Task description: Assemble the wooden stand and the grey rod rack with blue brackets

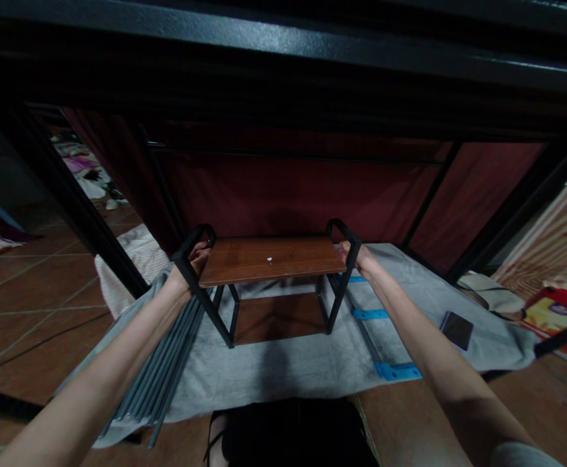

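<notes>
A small two-tier shelf (244,256) with brown wooden boards and a black metal frame stands on a grey cloth (307,370) in front of me. My left hand (198,258) grips its left end, reaching through the side frame beside the upper board. At the opposite end my right hand (355,255) has hold of the right side in much the same way; its fingers are partly behind the black tube. A small white spot (269,259) shows on the upper board. Below it, the lower board (283,314) lies close to the cloth.
Several grey rods (167,363) lie left of the shelf. Blue plastic pieces (398,371) and a dark phone (457,331) are on the right. A dark metal beam (274,39) crosses overhead. A red and yellow package (560,318) sits far right, with dark red fabric (274,194) behind.
</notes>
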`<state>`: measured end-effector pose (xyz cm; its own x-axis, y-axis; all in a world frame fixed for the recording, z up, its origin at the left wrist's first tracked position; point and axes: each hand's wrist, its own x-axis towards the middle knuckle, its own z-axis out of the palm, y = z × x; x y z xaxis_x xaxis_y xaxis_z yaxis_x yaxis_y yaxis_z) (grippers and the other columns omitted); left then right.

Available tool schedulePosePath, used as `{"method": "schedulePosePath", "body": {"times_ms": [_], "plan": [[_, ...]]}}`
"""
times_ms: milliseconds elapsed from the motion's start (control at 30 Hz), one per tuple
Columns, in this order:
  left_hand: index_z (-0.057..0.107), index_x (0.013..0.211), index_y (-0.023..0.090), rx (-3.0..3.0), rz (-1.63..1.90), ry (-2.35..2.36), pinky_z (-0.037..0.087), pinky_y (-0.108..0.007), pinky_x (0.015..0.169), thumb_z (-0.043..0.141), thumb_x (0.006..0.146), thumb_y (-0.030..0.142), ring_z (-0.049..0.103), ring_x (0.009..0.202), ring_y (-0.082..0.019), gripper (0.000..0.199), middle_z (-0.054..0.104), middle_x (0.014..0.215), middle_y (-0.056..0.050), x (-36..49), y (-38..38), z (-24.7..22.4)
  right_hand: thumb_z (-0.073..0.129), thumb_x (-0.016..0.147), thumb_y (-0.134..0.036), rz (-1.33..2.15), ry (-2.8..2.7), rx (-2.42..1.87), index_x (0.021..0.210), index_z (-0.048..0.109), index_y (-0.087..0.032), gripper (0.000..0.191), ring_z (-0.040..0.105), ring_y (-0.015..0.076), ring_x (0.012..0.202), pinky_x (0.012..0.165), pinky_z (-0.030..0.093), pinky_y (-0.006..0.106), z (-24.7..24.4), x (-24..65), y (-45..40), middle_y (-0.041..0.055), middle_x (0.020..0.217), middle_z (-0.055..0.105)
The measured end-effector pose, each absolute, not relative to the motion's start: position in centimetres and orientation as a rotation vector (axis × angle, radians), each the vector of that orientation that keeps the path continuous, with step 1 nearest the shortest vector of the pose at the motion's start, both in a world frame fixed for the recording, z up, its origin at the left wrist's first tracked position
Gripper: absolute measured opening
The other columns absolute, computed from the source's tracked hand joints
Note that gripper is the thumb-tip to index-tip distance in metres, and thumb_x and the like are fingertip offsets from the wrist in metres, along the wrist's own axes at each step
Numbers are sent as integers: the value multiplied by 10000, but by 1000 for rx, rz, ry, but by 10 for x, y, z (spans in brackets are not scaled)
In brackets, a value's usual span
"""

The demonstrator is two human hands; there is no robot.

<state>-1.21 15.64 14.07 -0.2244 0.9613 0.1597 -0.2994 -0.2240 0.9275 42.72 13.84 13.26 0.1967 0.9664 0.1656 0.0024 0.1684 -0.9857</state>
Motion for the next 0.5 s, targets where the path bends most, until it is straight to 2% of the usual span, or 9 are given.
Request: {"method": "schedulePosePath", "body": {"times_ms": [100,300,400,500], "plan": [[668,1019,113,894,1565,1015,454,-246,617,817,663,216,610,722,-144,400,692,831,-28,-13,139,140,760,658,-526,978,-1128,-1188,823,673,-233,348,582,153,594,515,421,253,125,433,117,9,684,678],[702,872,108,855,1709,934,486,-250,697,814,651,321,631,812,-168,327,711,852,-52,-1,120,138,777,675,-488,1062,-1072,-1110,850,691,-238,318,662,178,769,683,507,279,111,427,78,29,877,740],[704,811,126,872,1707,988,500,-254,730,814,638,344,650,845,-185,298,713,835,-52,6,111,130,789,672,-457,1080,-1029,-1085,862,693,-243,302,681,189,793,718,522,296,106,426,68,26,875,744],[714,845,140,856,1663,1002,513,-280,743,804,643,364,659,854,-203,315,717,839,-51,12,95,122,783,696,-443,1061,-965,-1071,853,693,-245,268,685,182,791,720,532,289,103,430,62,17,856,741]]}}
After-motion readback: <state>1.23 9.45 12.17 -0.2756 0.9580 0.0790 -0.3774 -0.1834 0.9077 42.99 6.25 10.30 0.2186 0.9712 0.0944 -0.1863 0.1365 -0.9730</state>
